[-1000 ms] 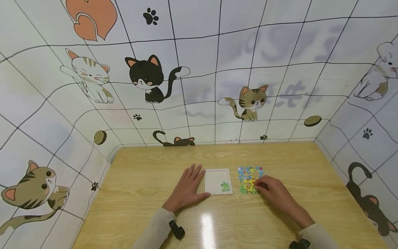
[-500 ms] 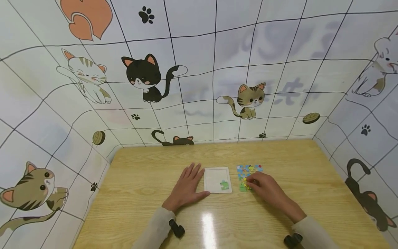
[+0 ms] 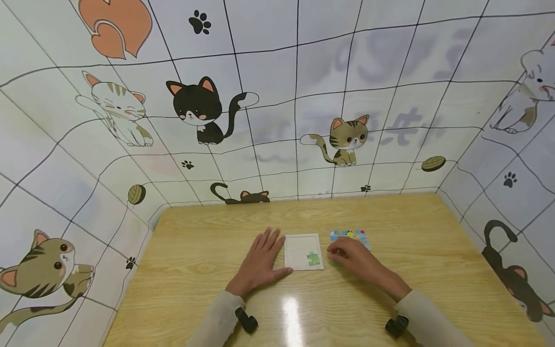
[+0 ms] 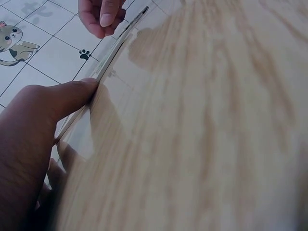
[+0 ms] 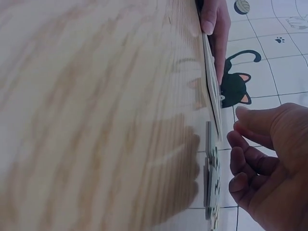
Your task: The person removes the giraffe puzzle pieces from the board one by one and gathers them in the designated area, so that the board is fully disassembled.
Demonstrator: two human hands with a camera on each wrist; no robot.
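Note:
A square white puzzle tray lies on the table with one green jigsaw piece in its lower right part. Beside its left edge my left hand rests with spread fingers, the thumb near the lower left corner. To the tray's right lies a cluster of colourful jigsaw pieces, partly hidden under my right hand. The right wrist view shows the right hand just above the pieces, fingers loosely bent, thumb and index tips close together. I see no piece between them.
The wooden table meets a white wall printed with cartoon cats and grid lines at its back edge. Similar printed walls flank it left and right. A bright light reflection shows on the table's front part.
My right hand has moved left across the jigsaw pieces, toward the tray, and covers more of their left side. The left hand, tray and green piece stay in place.

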